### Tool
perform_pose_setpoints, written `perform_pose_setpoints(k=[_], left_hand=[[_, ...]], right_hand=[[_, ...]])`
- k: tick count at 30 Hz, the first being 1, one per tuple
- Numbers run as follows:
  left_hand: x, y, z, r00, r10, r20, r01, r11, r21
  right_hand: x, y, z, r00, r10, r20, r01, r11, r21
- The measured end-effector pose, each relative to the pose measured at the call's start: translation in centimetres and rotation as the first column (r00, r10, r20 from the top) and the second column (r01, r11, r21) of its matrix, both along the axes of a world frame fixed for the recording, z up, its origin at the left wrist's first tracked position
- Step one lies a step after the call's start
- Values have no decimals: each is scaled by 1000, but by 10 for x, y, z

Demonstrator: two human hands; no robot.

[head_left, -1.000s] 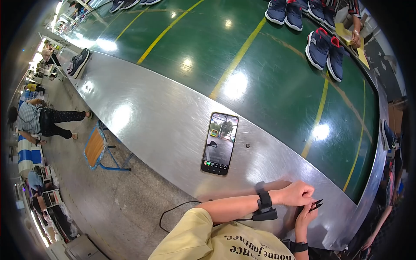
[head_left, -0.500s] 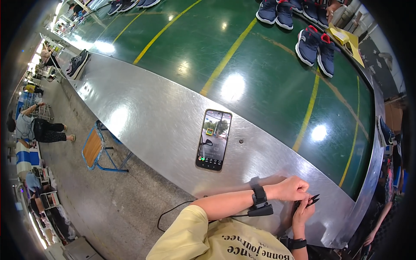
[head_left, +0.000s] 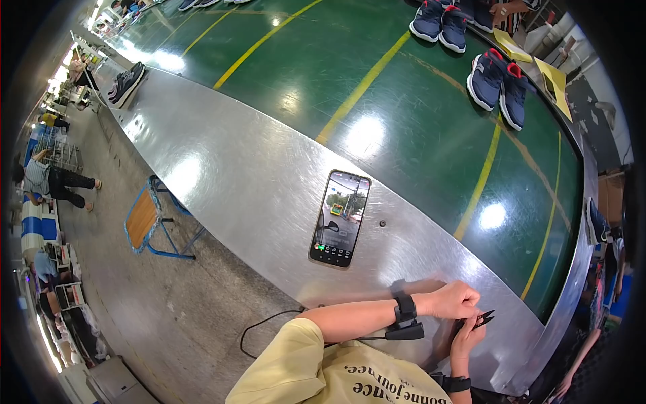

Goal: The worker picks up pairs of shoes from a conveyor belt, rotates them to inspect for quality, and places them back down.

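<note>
Steel ledge, phone, navy shoes, black snips

Counted on the worktop: one phone near the clock's centre, one small round fitting between three and four o'clock, and two navy shoes with red linings at two. Toward four o'clock are two hands, one left and one right, with one black pointed tool; at five, two black wristbands; at nine, one blue-framed seat.
</note>
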State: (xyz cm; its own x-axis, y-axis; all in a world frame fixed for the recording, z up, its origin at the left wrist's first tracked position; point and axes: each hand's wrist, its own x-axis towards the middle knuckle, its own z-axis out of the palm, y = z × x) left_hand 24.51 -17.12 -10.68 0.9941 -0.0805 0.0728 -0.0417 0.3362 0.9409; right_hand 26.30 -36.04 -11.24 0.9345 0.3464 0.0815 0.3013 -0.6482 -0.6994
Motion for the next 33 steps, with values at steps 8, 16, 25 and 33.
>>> perform_pose_setpoints(k=[8,16,25,33], left_hand=[[6,-4,8,994,8,105,-17,996,87],[0,5,-3,995,-22,95,-4,963,270],[5,-10,-5,985,19,-170,-22,1000,-13],[-25,-8,13,993,109,36,-109,802,588]], right_hand=[[-2,2,15,995,-72,62,74,997,-33],[-6,25,27,978,-156,142,165,985,-58],[-8,12,30,987,-100,124,108,993,-55],[-6,22,15,951,-129,283,120,992,50]])
